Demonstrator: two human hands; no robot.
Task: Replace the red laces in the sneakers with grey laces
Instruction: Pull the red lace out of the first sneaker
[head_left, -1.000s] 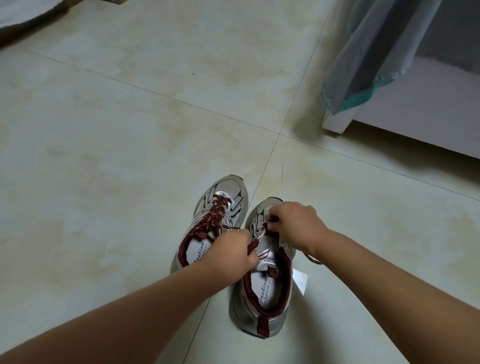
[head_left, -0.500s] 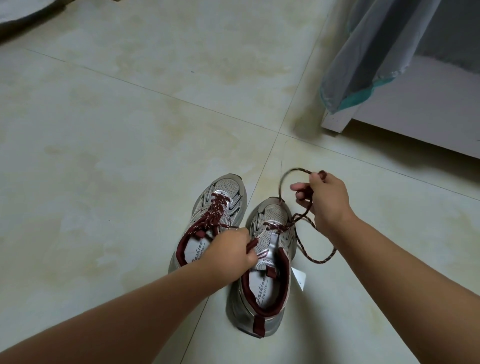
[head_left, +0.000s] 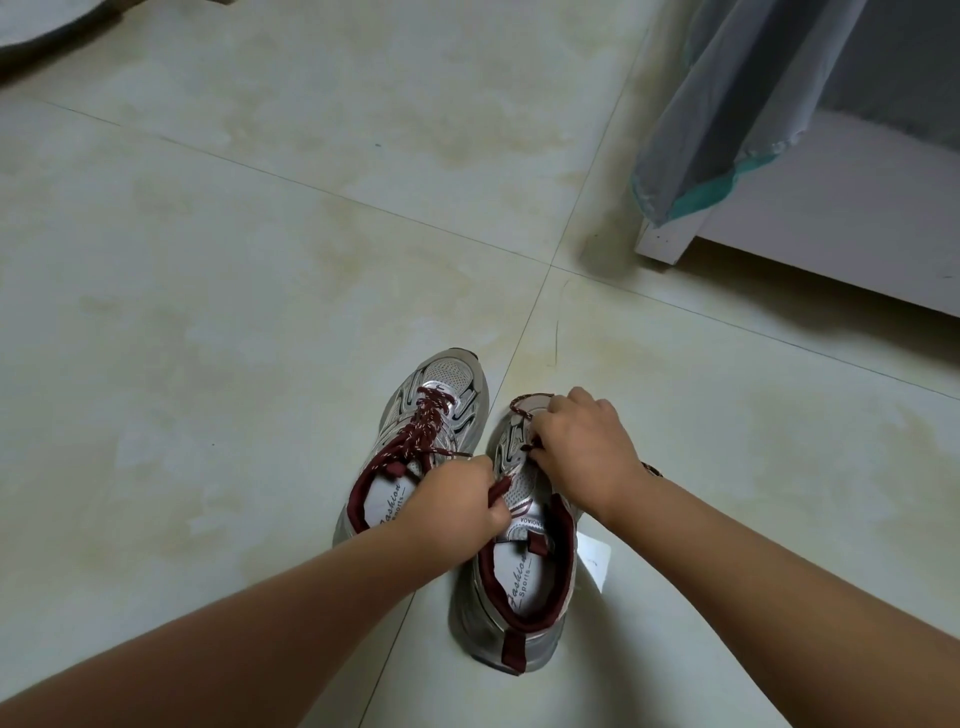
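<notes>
While both hands' grips pinch its red lace (head_left: 524, 413), the right sneaker (head_left: 519, 571) looks half-unlaced.

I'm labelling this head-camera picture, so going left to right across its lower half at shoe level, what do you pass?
Left sneaker, fully laced in red → left hand → right sneaker, partly unlaced → right hand, at its red lace → white tag beside that shoe.

A home room: pale tiled floor (head_left: 260, 260), white furniture base (head_left: 810, 244), draped grey cloth (head_left: 737, 104).
</notes>
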